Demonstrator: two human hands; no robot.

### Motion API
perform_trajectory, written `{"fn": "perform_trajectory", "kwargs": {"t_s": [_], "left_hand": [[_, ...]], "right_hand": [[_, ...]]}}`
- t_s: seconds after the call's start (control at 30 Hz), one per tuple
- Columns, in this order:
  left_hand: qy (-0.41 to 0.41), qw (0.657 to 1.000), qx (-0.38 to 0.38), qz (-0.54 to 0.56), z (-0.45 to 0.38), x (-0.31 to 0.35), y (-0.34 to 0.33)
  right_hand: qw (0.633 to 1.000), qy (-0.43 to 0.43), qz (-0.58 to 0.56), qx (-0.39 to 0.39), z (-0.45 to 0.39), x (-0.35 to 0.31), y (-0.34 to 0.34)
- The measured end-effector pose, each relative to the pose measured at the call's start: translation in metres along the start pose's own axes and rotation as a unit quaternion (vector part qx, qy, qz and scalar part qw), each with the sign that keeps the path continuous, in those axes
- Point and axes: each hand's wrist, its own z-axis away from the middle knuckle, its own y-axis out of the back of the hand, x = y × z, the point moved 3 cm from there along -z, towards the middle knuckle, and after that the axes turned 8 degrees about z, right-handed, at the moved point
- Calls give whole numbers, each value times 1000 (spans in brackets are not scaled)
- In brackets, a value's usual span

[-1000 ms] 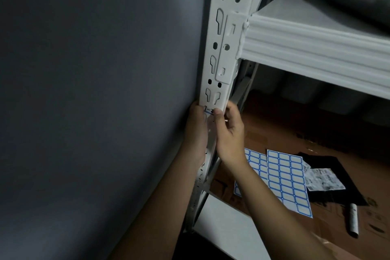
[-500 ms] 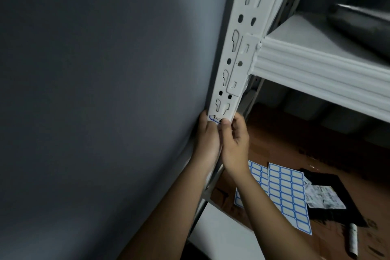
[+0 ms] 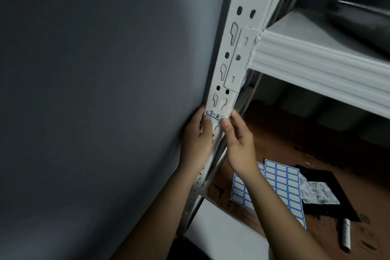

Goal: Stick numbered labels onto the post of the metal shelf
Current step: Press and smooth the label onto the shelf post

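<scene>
Both hands are pressing a blue-bordered label onto the white shelf post.

The left hand (image 3: 197,137) is lying along the post's (image 3: 234,48) left edge with fingers fairly straight, its thumb touching the label's (image 3: 214,115) left end; the right hand (image 3: 237,141) is curling its fingers round the post's right edge, thumb tip pressing the label's right end. The label, reading "1-2", is sitting on the post's front face just below a pair of keyhole slots. A white shelf beam (image 3: 316,69) is hooking into the post above. On the brown floor beyond, two sheets of blank labels (image 3: 282,183) are lying overlapped, near a printed paper (image 3: 318,193) on a black sheet (image 3: 329,209) and a small grey tube (image 3: 346,234). A grey wall (image 3: 95,91) is filling the left.
</scene>
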Motion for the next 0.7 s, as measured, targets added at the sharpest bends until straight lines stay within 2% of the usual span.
{"fn": "perform_trajectory", "kwargs": {"t_s": [0.33, 0.53, 0.7], "left_hand": [[61, 996, -2, 61, -5, -2, 0], [82, 993, -24, 88, -9, -7, -3], [64, 992, -29, 102, -8, -8, -4]], "right_hand": [[994, -57, -11, 93, -1, -8, -18], [992, -55, 49, 105, -2, -6, -26], [990, -75, 56, 105, -5, -10, -25]]}}
